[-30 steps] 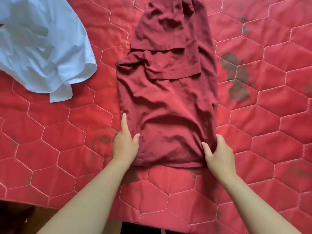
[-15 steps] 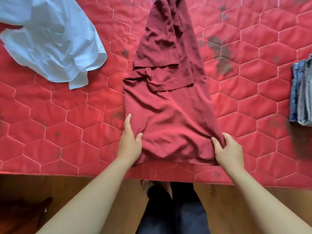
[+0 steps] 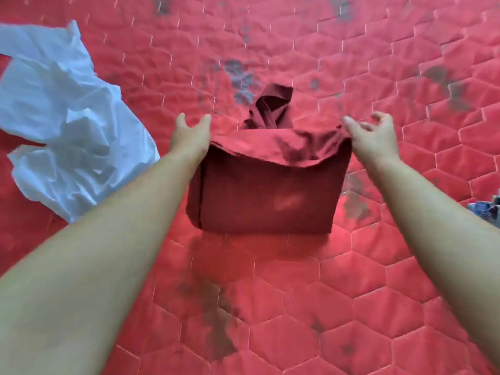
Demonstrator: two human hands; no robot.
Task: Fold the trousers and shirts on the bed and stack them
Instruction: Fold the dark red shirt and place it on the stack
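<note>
Head view: the red shirt [image 3: 265, 196] is in the middle of the bed [image 3: 297, 307]. Its near end is up in the air, hanging like a flap btwn the two arms, & the top edge curls over toward the far end. A small bunched bit of it sticks up behind. The L hand [image 3: 190, 133] is at the left top corner w/ thumb & fingers spread up. No cloth shows btwn them, so it looks like it has let go. The R hand [image 3: 370, 133] is at the right top corner, fingers half curled & blurry, so I can't tell if it holds the corner. My guess: this is the fold in half, near end going over the far end, so this shirt is nearly done but not stacked yet. The pale blue shirt [image 3: 67, 125] lies crumpled far left, not folded. A bit of jeans [image 3: 487, 209] peeks in at the right edge. Vs. half a sec ago: back then the shirt lay long & flat, both hands pinched its near corners down by the bed edge, and the floor showed. Now the near end is lifted, the hands are further out over the bed, and no floor shows.
</note>
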